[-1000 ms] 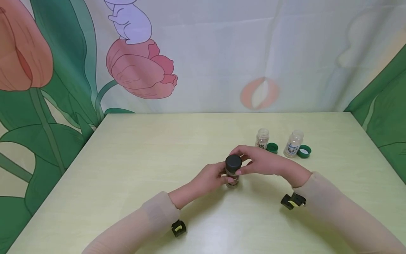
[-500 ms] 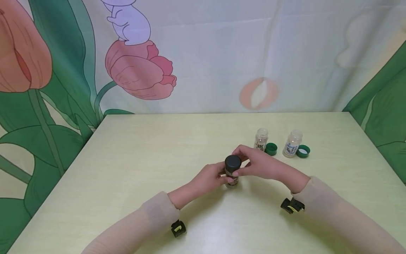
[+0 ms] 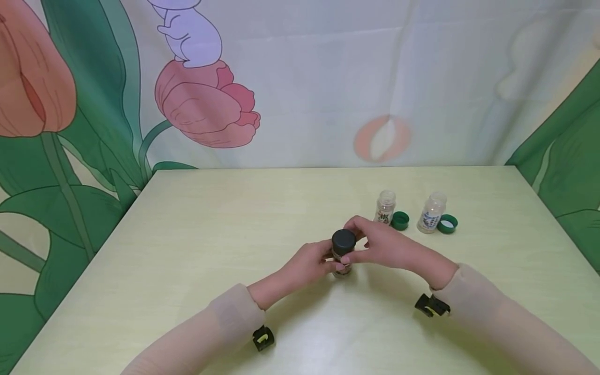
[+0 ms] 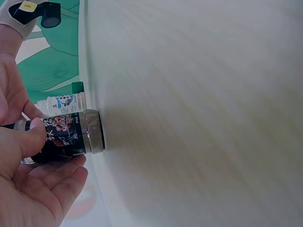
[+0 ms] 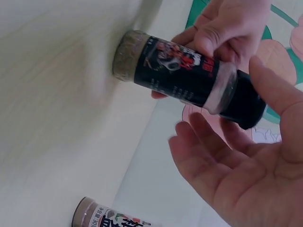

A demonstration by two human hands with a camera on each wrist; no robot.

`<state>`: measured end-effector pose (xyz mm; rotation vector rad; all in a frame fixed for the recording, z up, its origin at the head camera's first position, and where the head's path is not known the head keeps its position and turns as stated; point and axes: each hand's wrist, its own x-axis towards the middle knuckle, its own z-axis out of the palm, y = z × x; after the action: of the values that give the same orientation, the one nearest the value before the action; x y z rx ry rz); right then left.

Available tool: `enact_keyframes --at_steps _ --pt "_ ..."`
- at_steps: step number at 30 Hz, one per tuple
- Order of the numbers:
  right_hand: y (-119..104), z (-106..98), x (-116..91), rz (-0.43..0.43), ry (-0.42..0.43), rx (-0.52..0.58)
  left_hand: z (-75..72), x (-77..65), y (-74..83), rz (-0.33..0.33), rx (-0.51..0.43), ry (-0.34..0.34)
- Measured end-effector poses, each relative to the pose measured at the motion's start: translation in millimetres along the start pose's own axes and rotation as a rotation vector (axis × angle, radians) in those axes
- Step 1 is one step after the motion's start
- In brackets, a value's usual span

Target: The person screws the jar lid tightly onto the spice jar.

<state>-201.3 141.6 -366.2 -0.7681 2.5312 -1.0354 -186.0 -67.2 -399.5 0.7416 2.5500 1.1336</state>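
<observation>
A spice jar [image 5: 177, 71] with a black, red-printed label stands upright on the table between both hands. My left hand [image 3: 302, 268] grips its body, thumb across the label in the left wrist view. My right hand [image 3: 391, 247] holds the black cap [image 3: 344, 240] from the right, thumb on the near side and fingers on the far side. In the right wrist view, the thumb lies against the cap and the fingers curve beneath it. The cap is seated on the jar's clear neck. Brownish contents show near the jar's base.
Two clear, uncapped jars, a left one [image 3: 385, 204] and a right one [image 3: 431, 213], stand behind the right hand. Beside them lie two green caps, one [image 3: 400, 221] by each jar [image 3: 432, 221]. A printed cloth [image 3: 300, 94] hangs behind the table [image 3: 225, 208].
My right hand has turned slightly around the cap, its thumb shifting left across the near side and its wrist coming nearer. The left hand and the spice jar have stayed in place.
</observation>
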Motion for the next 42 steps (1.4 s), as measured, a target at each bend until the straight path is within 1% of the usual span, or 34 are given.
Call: enact_keyframes --at_steps 6,8,11,19,27,32,38,42 --pt "9 -7 4 -0.062 -0.112 0.081 0.1 -0.1 -0.3 -0.012 0.0 -0.009" --pt "10 -9 5 -0.066 -0.134 0.109 0.1 -0.1 -0.4 -0.012 0.0 -0.006" --pt "11 -11 6 -0.066 -0.144 0.125 0.0 0.0 -0.7 -0.011 0.001 -0.002" --pt "9 -7 5 -0.091 -0.096 0.106 0.6 0.2 -1.5 -0.013 -0.012 -0.001" --pt "8 0 3 -0.031 -0.036 0.096 0.7 -0.3 -2.0 -0.015 -0.027 -0.012" --pt "7 3 2 -0.018 -0.003 0.062 0.6 0.3 -1.6 -0.02 -0.017 -0.008" --pt "4 3 1 -0.006 0.01 0.038 0.6 -0.4 -1.5 -0.013 -0.016 -0.003" --pt "4 4 0 -0.016 0.015 0.013 0.6 -0.5 -1.3 -0.017 -0.017 -0.002"
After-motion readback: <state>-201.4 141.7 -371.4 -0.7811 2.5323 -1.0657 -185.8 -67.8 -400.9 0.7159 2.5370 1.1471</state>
